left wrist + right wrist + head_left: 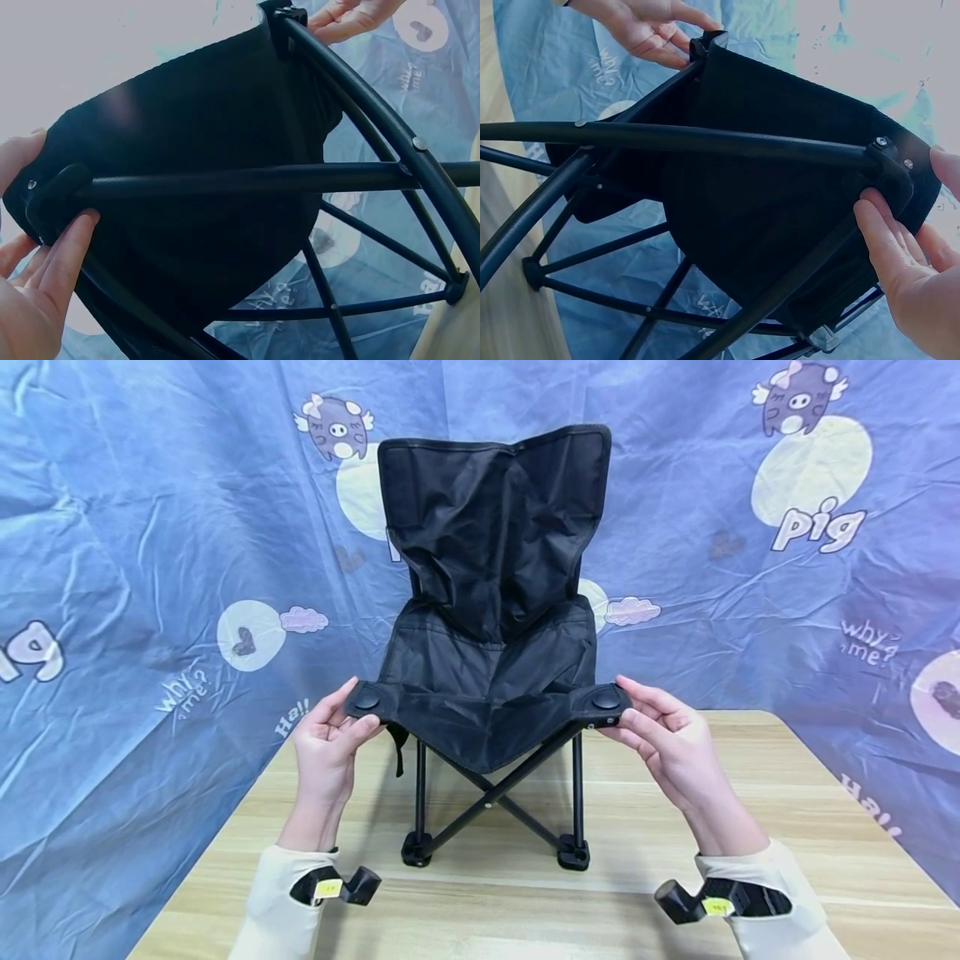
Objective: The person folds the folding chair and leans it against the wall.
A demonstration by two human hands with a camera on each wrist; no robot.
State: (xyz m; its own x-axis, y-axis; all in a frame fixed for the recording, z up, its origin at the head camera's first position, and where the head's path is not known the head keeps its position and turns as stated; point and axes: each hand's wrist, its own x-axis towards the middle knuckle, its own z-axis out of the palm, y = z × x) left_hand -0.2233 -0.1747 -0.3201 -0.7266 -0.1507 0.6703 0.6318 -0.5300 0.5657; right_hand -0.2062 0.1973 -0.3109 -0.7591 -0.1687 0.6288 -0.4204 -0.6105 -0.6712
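Observation:
A black folding camp chair stands unfolded on the table, its seat facing me and its backrest upright behind. My left hand grips the front left seat corner, thumb on top and fingers beneath. On the other side my right hand holds the front right corner in the same way. From below, the left wrist view shows fingers against the corner joint of the frame. Crossed legs appear under the seat in the right wrist view. A short black strap hangs near the left corner.
The wooden table carries the chair's black plastic feet. A blue cloth printed with pigs and lettering hangs behind and at both sides. Each wrist wears a black camera mount.

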